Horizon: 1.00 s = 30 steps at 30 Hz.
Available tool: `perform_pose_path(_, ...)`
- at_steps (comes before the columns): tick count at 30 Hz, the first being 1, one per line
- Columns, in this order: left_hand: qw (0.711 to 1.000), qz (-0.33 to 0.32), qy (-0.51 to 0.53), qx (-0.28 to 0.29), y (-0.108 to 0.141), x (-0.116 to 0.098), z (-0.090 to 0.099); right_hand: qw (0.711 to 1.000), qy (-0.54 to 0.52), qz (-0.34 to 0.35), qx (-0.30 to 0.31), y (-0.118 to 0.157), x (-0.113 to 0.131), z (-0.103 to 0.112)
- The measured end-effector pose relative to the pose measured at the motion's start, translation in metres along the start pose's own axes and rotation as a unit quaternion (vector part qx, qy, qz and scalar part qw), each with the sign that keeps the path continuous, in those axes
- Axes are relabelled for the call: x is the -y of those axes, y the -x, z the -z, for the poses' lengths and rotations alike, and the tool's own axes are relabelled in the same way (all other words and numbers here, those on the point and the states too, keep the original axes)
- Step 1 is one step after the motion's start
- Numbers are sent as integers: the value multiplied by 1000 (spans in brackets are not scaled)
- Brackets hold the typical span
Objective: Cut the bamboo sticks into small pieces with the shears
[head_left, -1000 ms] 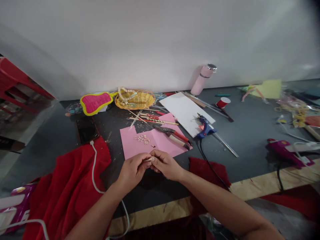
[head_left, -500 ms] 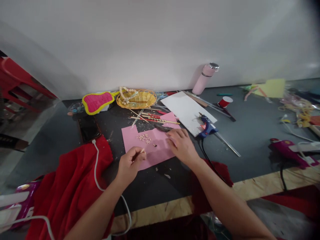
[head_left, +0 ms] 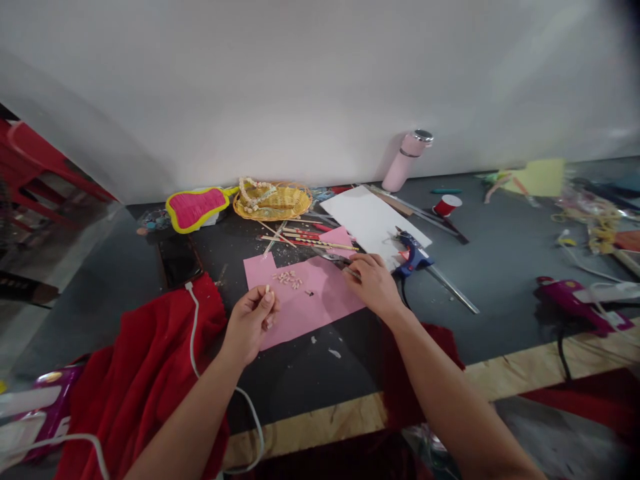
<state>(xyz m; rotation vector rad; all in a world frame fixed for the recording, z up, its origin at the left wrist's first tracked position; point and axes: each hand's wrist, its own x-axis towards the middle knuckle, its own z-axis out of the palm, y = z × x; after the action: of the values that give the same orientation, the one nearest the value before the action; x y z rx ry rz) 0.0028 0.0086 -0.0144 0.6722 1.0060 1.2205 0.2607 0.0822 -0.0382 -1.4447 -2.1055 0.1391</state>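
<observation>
My left hand point(head_left: 253, 320) is closed, with a short pale stick piece point(head_left: 268, 289) pinched between thumb and fingertips over the left edge of the pink paper point(head_left: 300, 317). The fingers of my right hand point(head_left: 373, 283) curl round the handles of what look like small pliers point(head_left: 333, 257), partly hidden by the hand, at the paper's upper right. Between the hands, a little heap of pale cut pieces point(head_left: 287, 279) lies on the paper, with a tiny dark-tipped bit point(head_left: 309, 293) near it.
Behind the paper lie several thin sticks point(head_left: 305, 240) and a wicker basket point(head_left: 295, 200). A white sheet point(head_left: 367, 213), a blue glue gun point(head_left: 413, 257) and a pink bottle point(head_left: 404, 163) stand or lie to the right. Left are a phone point(head_left: 180, 259) and red cloth point(head_left: 145, 360).
My left hand has moved slightly left and turned, bringing the pale piece upright. My right hand has gone from hovering beside the pliers to closing on them; they have shifted a little.
</observation>
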Motion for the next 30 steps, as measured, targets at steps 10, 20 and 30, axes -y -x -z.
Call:
perform_pose_path(10,999,-42,-18,-1,-3,-1,10,882,-437,-167,47,8,40,20)
perform_pose_path(20,983,-115,-136,-49,-7,-7,20,967,-186,114,129,25,64,6)
perform_pose_path(30,954,-160,-250,-50,-5,-12,23,974,-50,177,130,27,70,5)
